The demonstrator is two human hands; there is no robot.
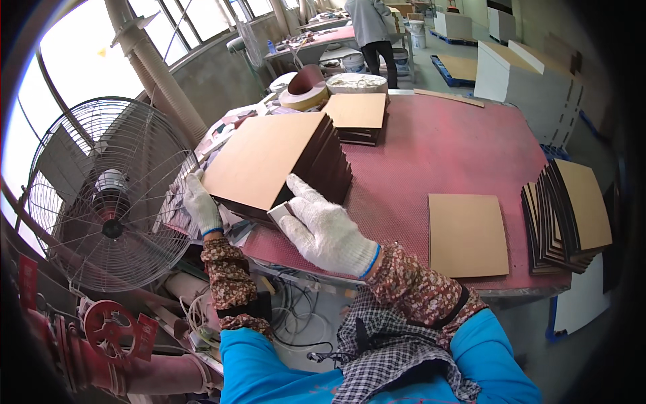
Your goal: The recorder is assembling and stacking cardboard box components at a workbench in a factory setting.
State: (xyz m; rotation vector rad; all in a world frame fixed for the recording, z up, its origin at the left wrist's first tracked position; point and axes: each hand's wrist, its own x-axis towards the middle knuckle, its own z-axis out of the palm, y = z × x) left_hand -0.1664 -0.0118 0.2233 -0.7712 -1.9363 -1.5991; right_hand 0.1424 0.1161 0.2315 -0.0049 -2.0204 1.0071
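A tall stack of tan boards with dark edges (266,158) stands at the left side of the red-topped table. Against its left corner lies my left hand (200,202) in a white knit glove, fingers stretched along the edge and partly hidden. My right hand (330,229), gloved too, is at the stack's near right corner. Between its thumb and fingers is a small pale block with a brownish face (280,213), held close to the top board's edge. The index finger points up over that corner.
One tan board (469,236) lies flat at the table's right, beside a leaning stack of curved boards (572,212). A lower stack (356,111) and a tape roll (304,99) sit farther back. A large fan (111,195) stands left. Another person (373,34) works behind. Cables (296,310) hang below.
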